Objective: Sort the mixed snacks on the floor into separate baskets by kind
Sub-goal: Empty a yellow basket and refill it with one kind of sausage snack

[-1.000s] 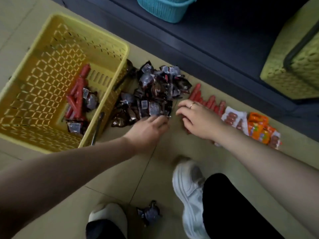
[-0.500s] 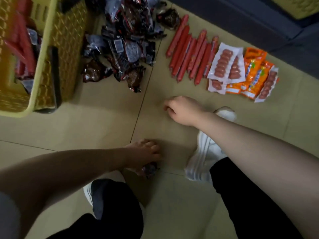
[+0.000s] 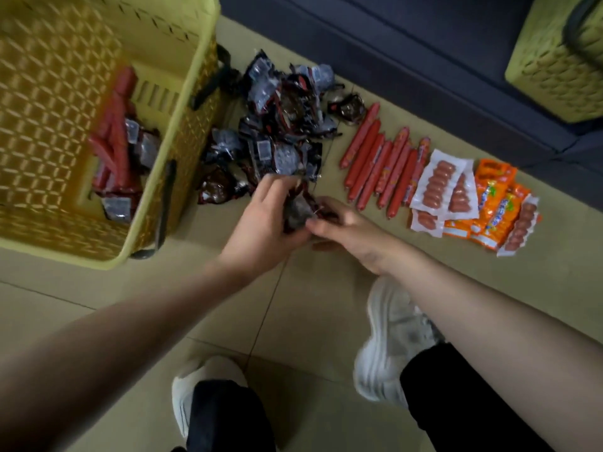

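On the tiled floor (image 3: 137, 308), both hands meet at frame centre over a dark snack packet (image 3: 298, 212). Left hand (image 3: 261, 230) grips the packet, fingers curled round it; right hand (image 3: 346, 228) pinches its right edge with curled fingers. Packet sits just below the pile of dark packets (image 3: 280, 125), lifted or touching the floor, cannot tell. Yellow basket (image 3: 199, 93) stands at left, just beside the pile, holding red sausage sticks (image 3: 117, 132) and a few dark packets (image 3: 145, 151) mixed. Right of the pile, a row of red sausage sticks (image 3: 375, 161) lies side by side, then white packs of small sausages (image 3: 437, 184), then orange packets (image 3: 492, 203) overlapping them. Second yellow-green basket (image 3: 554, 66) at top right on a dark mat (image 3: 391, 53), well apart. White shoes (image 3: 391, 340) below the arms.
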The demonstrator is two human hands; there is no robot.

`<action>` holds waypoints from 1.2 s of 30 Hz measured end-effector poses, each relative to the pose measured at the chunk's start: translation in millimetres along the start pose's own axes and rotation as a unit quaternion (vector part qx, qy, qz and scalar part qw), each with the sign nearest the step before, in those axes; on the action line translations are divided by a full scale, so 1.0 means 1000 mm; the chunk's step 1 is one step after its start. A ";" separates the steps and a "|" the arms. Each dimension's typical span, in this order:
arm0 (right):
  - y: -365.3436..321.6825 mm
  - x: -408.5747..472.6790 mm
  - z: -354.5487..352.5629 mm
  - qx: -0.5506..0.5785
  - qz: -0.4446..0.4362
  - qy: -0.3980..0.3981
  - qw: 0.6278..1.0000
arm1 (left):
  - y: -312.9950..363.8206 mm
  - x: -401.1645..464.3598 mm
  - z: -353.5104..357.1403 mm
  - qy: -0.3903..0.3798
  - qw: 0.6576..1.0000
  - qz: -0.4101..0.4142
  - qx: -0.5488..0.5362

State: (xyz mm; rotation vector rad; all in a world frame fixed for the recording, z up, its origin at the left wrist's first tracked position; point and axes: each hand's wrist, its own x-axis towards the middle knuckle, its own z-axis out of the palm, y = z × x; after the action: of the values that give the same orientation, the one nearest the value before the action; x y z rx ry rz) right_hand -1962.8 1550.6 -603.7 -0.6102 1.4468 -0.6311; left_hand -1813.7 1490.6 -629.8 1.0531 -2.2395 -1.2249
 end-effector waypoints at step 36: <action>-0.172 0.189 0.159 -0.751 -0.070 -0.133 0.642 | -0.124 0.008 -0.159 -0.384 0.801 -0.371 0.272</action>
State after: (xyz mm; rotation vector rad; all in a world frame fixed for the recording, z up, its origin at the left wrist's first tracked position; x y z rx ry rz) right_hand -1803.2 1295.7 -607.1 -2.0119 1.3724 0.7768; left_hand -1665.3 1354.9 -646.0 2.1153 -3.0386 -1.5245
